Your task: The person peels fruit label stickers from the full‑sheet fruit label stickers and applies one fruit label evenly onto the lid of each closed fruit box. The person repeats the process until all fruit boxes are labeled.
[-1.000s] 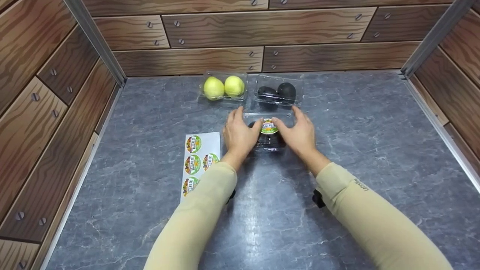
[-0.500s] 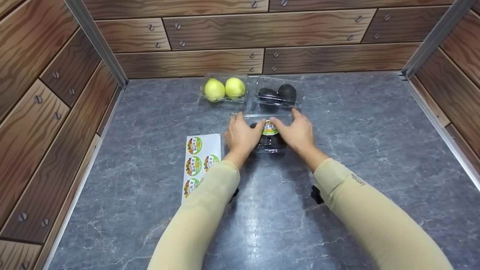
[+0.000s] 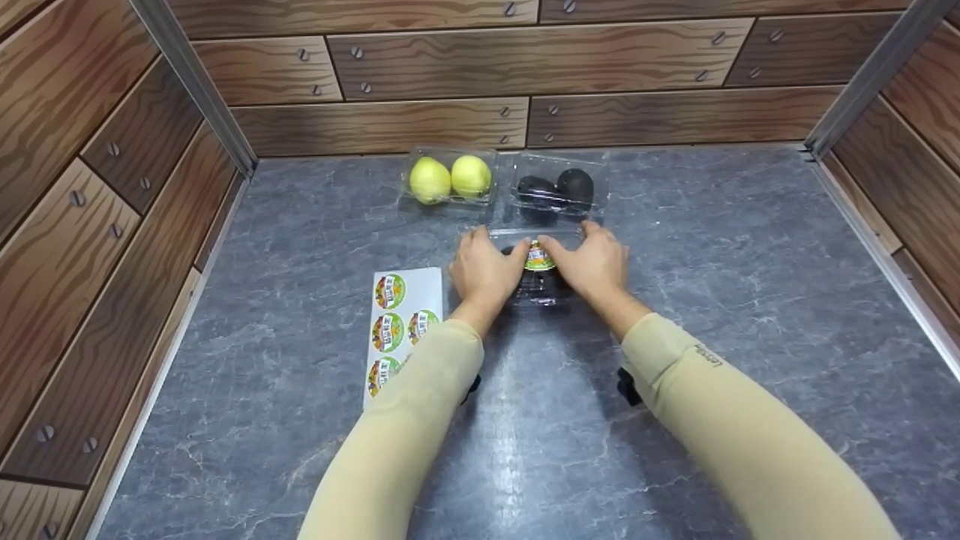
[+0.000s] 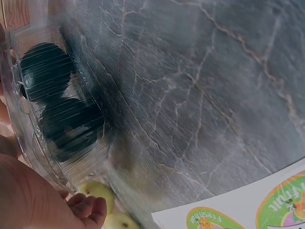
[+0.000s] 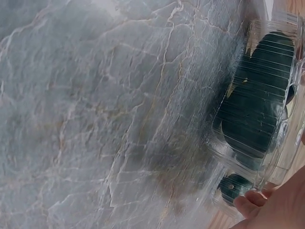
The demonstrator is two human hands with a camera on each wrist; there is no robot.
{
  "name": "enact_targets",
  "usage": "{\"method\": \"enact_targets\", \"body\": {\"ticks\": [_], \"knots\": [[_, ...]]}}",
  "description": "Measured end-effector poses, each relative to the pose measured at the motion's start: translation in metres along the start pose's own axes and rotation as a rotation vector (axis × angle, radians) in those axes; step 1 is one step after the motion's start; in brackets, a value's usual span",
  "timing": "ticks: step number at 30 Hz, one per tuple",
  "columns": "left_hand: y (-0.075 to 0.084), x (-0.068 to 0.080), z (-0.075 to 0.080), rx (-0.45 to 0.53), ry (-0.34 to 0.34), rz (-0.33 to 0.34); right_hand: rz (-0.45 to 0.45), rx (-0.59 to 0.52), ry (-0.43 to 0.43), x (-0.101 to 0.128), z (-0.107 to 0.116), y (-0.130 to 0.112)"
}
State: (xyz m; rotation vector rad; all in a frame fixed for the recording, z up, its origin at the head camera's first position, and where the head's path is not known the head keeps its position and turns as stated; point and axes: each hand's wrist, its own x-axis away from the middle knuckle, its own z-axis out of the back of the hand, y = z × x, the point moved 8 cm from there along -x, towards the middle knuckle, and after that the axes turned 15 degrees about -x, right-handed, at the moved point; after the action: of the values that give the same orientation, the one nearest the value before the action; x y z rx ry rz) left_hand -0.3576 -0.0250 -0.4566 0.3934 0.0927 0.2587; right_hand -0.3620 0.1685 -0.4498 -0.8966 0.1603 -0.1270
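Your left hand and right hand clasp the near clear box of dark fruit from both sides, thumbs on its round sticker — so this one looks labelled. The pear box and the far dark-fruit box carry no label (more wait on the sticker sheet) — those remain

Bare grey marble counter lay open toward its right edge and near edge. Toward the back edge, a clear plastic box of yellow-green pears and a clear plastic box of dark avocados blocked passage; a white sticker sheet lay left of centre.
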Motion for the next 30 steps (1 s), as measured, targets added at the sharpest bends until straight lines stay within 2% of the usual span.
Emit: {"method": "enact_targets", "body": {"ticks": [14,30], "knots": [[0.0019,-0.0009,-0.0006,-0.015,-0.008,0.015,-0.026,-0.011,-0.004,-0.0001,-0.0015,0.0014],[-0.0023,-0.0011,-0.0012,0.011,-0.011,-0.007,0.002,-0.001,-0.013,-0.0004,-0.0019,0.0023]]}}
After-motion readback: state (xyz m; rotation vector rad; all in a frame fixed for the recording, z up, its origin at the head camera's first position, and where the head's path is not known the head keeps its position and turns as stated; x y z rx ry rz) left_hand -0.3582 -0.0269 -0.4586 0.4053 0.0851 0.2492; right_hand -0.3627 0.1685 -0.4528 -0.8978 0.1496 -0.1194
